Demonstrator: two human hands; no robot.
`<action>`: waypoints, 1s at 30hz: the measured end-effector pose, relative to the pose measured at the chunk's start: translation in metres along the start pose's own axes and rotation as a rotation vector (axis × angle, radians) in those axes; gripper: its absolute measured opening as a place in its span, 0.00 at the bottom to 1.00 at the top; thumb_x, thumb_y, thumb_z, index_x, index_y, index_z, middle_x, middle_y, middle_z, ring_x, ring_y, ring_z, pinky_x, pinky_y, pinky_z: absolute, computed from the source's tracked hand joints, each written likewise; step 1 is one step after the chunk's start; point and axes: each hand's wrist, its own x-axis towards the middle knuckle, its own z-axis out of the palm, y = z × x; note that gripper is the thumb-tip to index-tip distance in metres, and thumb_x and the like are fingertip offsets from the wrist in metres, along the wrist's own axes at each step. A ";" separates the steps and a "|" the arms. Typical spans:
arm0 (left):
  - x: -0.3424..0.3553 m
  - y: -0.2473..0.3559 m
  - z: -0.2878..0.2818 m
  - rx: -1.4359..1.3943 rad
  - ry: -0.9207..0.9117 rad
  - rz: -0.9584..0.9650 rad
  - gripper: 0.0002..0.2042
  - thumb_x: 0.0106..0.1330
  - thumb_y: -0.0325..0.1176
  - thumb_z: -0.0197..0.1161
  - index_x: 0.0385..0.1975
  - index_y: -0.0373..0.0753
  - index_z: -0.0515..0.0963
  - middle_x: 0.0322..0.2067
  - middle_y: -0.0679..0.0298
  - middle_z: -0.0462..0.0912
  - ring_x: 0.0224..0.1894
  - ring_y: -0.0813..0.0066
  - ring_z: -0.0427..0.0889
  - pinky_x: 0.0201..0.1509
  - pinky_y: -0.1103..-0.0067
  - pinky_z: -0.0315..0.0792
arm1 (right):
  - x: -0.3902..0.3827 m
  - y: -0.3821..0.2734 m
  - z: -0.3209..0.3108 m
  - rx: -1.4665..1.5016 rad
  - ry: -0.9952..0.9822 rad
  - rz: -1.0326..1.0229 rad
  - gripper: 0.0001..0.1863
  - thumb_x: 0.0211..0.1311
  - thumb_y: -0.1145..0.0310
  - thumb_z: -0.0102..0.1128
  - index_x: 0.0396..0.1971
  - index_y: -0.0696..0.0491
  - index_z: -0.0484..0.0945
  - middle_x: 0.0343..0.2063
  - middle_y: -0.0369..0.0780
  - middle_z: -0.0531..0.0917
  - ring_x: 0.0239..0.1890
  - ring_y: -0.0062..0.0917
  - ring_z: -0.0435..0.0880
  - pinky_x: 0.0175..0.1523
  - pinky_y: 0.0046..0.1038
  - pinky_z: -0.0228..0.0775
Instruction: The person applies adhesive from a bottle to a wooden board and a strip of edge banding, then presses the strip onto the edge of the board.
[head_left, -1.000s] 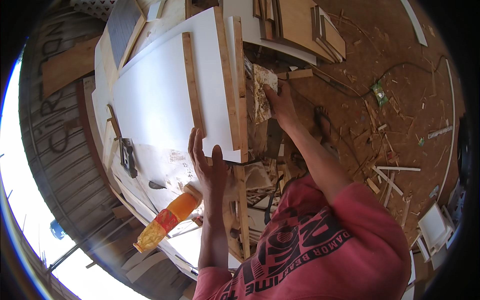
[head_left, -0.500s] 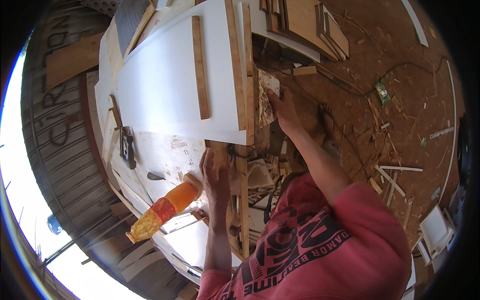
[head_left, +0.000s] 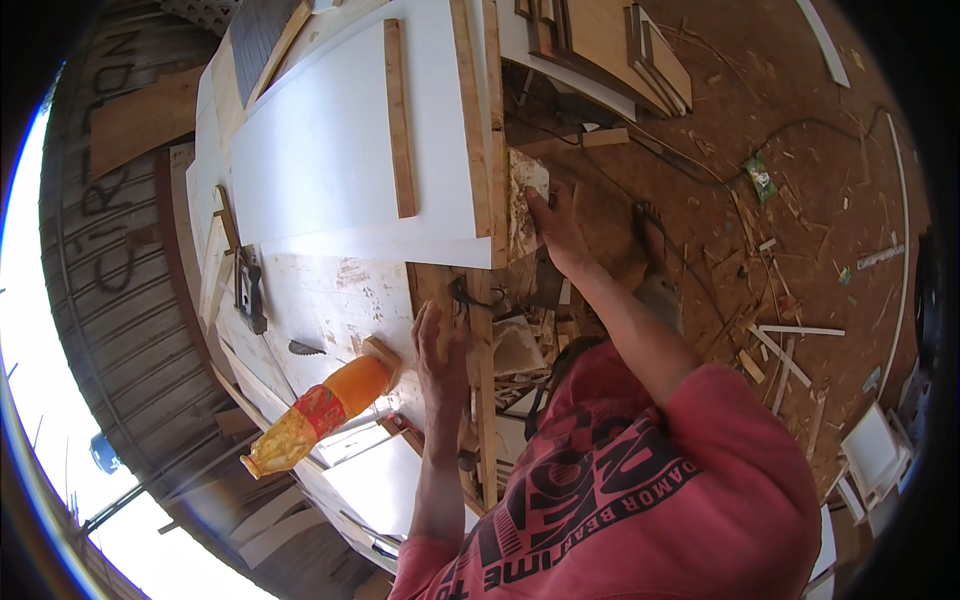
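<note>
A white panel [head_left: 310, 150] with wooden strips [head_left: 400, 120] along it lies on the worktable. My right hand [head_left: 562, 228] is closed on a pale board piece [head_left: 525, 195] with brown stains, held upright against the panel's strip-edged right side. Below the panel's near corner is my left hand [head_left: 440, 350], fingers apart and slightly bent, with nothing visible in it. Beside that hand, on its left, a plastic bottle [head_left: 320, 412] of orange-yellow contents lies on its side, its base near a small wood block [head_left: 382, 358].
A hand plane [head_left: 250, 297] and a dark curved blade [head_left: 306, 349] rest on the worktable [head_left: 345, 295]. Wood offcuts [head_left: 785, 355] litter the dirt floor at right, where a cable [head_left: 700, 178] runs. Framed panels [head_left: 610, 50] stand at the far right.
The white panel has slid a little away from me, along with the stained board piece in my right hand. My left hand has come off the panel's near edge, its fingers spreading.
</note>
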 end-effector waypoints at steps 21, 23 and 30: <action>0.093 0.098 0.036 0.625 -0.142 0.455 0.39 0.53 0.31 0.65 0.67 0.46 0.55 0.68 0.50 0.46 0.72 0.50 0.41 0.72 0.58 0.43 | -0.029 -0.010 -0.075 -0.092 0.191 0.137 0.24 0.64 0.56 0.58 0.48 0.55 0.61 0.21 0.32 0.70 0.15 0.12 0.67 0.16 0.19 0.60; 0.115 0.100 0.042 0.719 -0.131 0.498 0.39 0.53 0.32 0.65 0.67 0.46 0.55 0.69 0.51 0.45 0.72 0.50 0.40 0.72 0.57 0.41 | -0.021 -0.036 -0.091 -0.136 0.269 0.158 0.27 0.64 0.52 0.57 0.52 0.54 0.60 0.24 0.32 0.69 0.18 0.12 0.68 0.17 0.18 0.62; 0.194 0.130 0.072 0.823 -0.124 0.569 0.43 0.51 0.29 0.67 0.69 0.48 0.51 0.69 0.51 0.45 0.71 0.47 0.40 0.71 0.53 0.44 | 0.041 -0.077 -0.171 -0.162 0.350 -0.035 0.38 0.60 0.49 0.60 0.60 0.57 0.56 0.49 0.41 0.67 0.42 0.22 0.73 0.33 0.23 0.71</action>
